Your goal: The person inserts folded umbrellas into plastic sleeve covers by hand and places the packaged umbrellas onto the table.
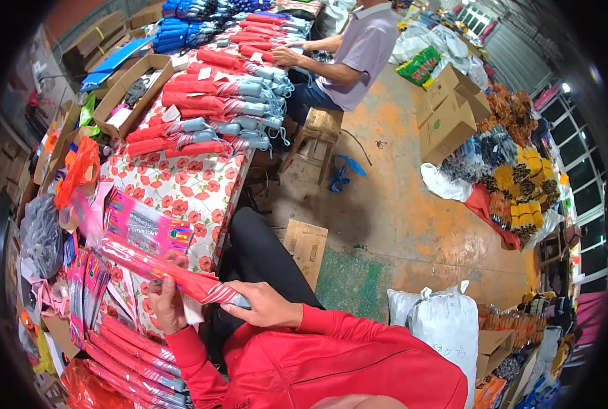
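A folded red umbrella [193,281] with a grey handle [230,296] lies slantwise across my lap and the table's edge. Around its handle end my right hand [266,305] is closed. My left hand [169,300] grips the middle of the umbrella from the near side, its fingers partly hidden behind it. Shiny clear plastic [123,251] covers the far part of the umbrella, and its pink end is blurred. A white tag [193,311] hangs beside my left hand. Pink printed plastic sleeves [147,228] lie flat just beyond the umbrella.
Bagged red umbrellas [130,361] are stacked near left, by more pink sleeves [86,290]. Unbagged red umbrellas [198,102] fill the table farther off, beside a cardboard tray [155,65]. Another person [369,48] sits there. A wooden stool [305,249] and white sacks [444,327] stand to my right.
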`<state>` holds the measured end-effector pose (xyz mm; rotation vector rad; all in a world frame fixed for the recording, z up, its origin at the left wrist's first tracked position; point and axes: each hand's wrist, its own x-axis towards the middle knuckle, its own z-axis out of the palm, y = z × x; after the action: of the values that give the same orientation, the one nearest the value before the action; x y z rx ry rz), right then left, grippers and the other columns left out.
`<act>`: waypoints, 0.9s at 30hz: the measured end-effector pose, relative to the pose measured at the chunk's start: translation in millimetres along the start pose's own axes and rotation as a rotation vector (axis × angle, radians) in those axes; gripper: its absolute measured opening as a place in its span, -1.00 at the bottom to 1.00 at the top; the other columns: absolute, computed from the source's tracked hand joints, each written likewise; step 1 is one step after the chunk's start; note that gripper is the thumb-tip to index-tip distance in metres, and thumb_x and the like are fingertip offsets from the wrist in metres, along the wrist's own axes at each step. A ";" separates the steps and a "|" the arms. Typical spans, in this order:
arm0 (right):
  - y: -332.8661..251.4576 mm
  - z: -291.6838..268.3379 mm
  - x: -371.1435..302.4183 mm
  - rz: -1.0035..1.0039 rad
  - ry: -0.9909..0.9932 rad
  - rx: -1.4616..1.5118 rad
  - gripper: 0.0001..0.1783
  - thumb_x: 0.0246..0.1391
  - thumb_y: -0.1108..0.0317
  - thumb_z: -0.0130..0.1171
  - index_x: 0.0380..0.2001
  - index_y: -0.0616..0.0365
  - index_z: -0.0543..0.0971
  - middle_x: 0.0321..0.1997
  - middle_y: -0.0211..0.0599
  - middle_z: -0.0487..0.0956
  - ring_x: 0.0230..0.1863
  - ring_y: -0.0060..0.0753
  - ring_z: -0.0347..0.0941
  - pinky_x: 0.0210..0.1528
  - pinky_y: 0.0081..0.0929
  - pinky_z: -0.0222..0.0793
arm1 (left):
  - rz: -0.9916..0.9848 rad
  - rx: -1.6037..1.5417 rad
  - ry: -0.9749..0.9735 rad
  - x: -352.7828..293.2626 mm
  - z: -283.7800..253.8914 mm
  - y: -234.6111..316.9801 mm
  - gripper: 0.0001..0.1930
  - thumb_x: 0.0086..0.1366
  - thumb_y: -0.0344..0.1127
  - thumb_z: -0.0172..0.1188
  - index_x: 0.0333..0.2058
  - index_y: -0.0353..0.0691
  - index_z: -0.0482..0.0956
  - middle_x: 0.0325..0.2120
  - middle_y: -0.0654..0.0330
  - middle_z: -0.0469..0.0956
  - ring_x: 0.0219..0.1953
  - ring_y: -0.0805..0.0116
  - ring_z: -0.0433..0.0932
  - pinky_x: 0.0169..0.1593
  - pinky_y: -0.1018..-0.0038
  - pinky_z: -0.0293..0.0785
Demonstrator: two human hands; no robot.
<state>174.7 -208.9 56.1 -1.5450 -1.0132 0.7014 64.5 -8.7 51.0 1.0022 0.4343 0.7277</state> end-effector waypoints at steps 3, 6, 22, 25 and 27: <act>25.7 1.7 -4.8 -0.199 0.172 -0.323 -0.66 0.32 0.15 0.12 -0.07 0.23 0.56 -0.32 -0.33 0.65 -0.46 -0.46 0.45 -0.36 -0.50 0.36 | 0.030 -0.048 0.188 9.5 -9.5 8.1 -0.58 0.37 -0.37 0.17 0.15 -0.45 0.43 0.02 -0.07 0.58 -0.05 0.25 0.62 0.13 0.45 0.49; 40.6 3.1 -5.3 -0.124 0.070 -0.272 -0.64 0.33 0.13 0.10 -0.06 0.24 0.57 -0.32 -0.32 0.65 -0.47 -0.46 0.46 -0.36 -0.51 0.37 | 0.045 -0.145 0.279 9.9 -9.2 5.2 -0.59 0.37 -0.39 0.15 0.14 -0.43 0.44 -0.01 -0.05 0.60 -0.07 0.27 0.62 0.11 0.46 0.51; 49.5 12.1 22.3 0.527 -0.147 0.985 -0.64 0.42 0.19 0.01 -0.05 0.28 0.61 -0.33 -0.37 0.64 -0.42 -0.66 0.45 -0.37 -0.76 0.33 | -0.202 -0.296 0.088 -4.4 21.0 -33.0 -0.56 0.32 -0.46 0.09 0.18 -0.23 0.37 -0.09 0.07 0.55 -0.23 0.33 0.56 -0.11 0.51 0.54; 47.8 7.7 24.4 0.600 -0.266 1.058 -0.65 0.42 0.22 0.01 -0.03 0.29 0.60 -0.28 -0.39 0.64 -0.39 -0.67 0.47 -0.36 -0.78 0.33 | -0.246 -0.300 0.089 -3.1 18.9 -35.0 -0.55 0.31 -0.47 0.09 0.18 -0.21 0.35 -0.07 0.07 0.55 -0.24 0.33 0.56 -0.14 0.53 0.54; 55.2 8.5 24.0 0.551 -0.228 1.129 -0.67 0.41 0.25 0.02 -0.01 0.30 0.58 -0.23 -0.38 0.63 -0.34 -0.66 0.48 -0.32 -0.77 0.35 | -0.227 -0.296 0.096 -6.3 30.1 -29.4 -0.56 0.31 -0.48 0.09 0.17 -0.22 0.36 -0.07 0.07 0.55 -0.24 0.33 0.56 -0.14 0.53 0.54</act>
<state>191.3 -185.2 2.6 -0.7070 -0.1771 1.5236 89.4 -41.3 39.9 0.6300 0.4989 0.6153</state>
